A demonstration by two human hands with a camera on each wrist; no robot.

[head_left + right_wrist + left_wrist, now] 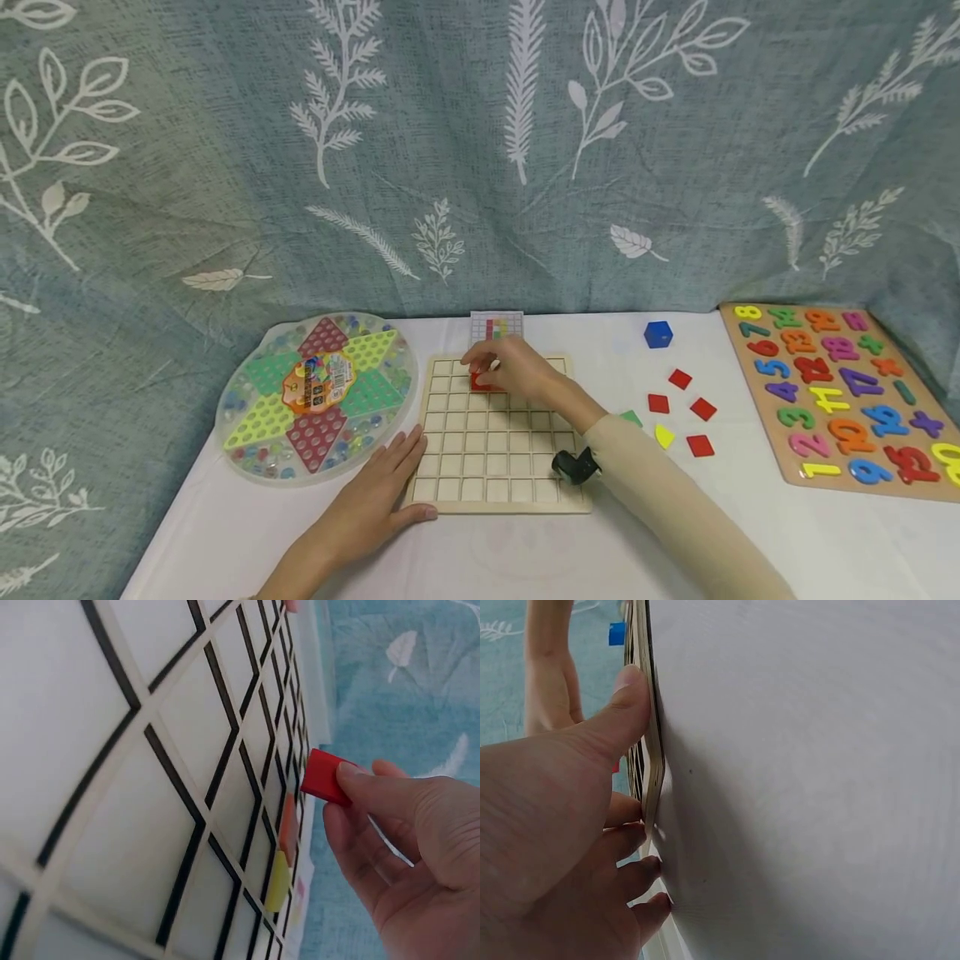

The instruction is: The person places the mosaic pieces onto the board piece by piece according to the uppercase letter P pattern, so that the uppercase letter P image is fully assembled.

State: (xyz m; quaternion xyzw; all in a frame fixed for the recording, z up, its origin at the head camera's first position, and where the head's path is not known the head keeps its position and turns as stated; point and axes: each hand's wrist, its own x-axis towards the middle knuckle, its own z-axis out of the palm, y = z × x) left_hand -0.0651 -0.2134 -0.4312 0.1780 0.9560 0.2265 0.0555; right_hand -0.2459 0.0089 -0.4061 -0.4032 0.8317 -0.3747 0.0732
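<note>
A wooden grid board (487, 467) lies on the white cloth before me. My right hand (517, 367) pinches a red square tile (324, 776) between thumb and fingers over the board's far rows. In the right wrist view, an orange-red tile (287, 825) and a yellow tile (277, 881) sit on the grid close to that hand. My left hand (375, 492) rests at the board's left edge, its fingers along the side and the thumb at the near corner. The left wrist view shows its thumb (626, 705) touching the board's rim.
A printed pattern card (480, 327) lies behind the board. To the right are loose red tiles (701, 446), a yellow piece (663, 436), a green piece (632, 418) and a blue cube (658, 335). A number puzzle (787, 392) stands far right, a round marble game board (255, 400) left.
</note>
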